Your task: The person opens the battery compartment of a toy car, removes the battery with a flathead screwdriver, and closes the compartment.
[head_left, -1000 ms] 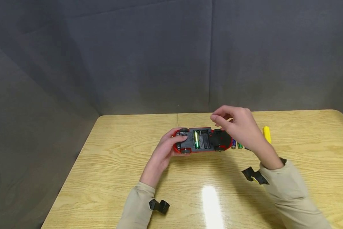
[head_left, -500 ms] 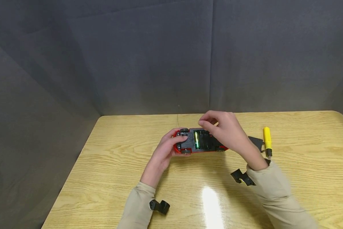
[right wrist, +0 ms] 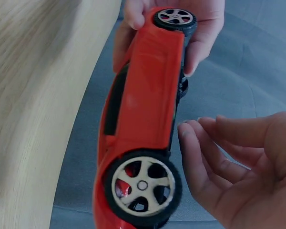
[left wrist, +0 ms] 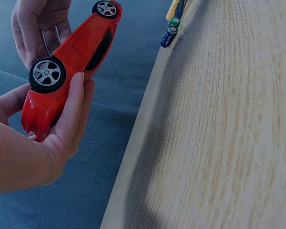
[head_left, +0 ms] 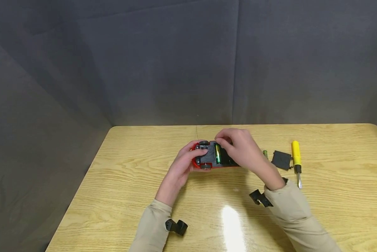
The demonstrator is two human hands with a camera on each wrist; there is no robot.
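Observation:
A red toy car (head_left: 209, 156) lies upside down in the middle of the wooden table (head_left: 128, 168), its black battery compartment facing up. One green-gold battery (head_left: 218, 154) sits in the compartment's left slot. My left hand (head_left: 183, 166) grips the car's left end, thumb along the red body (left wrist: 71, 62) beside a wheel. My right hand (head_left: 238, 150) is bent over the compartment with its fingertips by the battery. In the right wrist view its fingers (right wrist: 195, 143) curve loosely beside the car (right wrist: 143, 95), and I see nothing in them.
Right of the car lie a loose green battery (head_left: 265, 153), a black compartment cover (head_left: 281, 160) and a yellow-handled screwdriver (head_left: 296, 159). The left wrist view shows loose batteries (left wrist: 170, 32) side by side. Grey cloth walls close the table's back and left.
My right hand has come down and to the left, from above the car's right end onto the battery compartment. The left hand and the car have stayed put.

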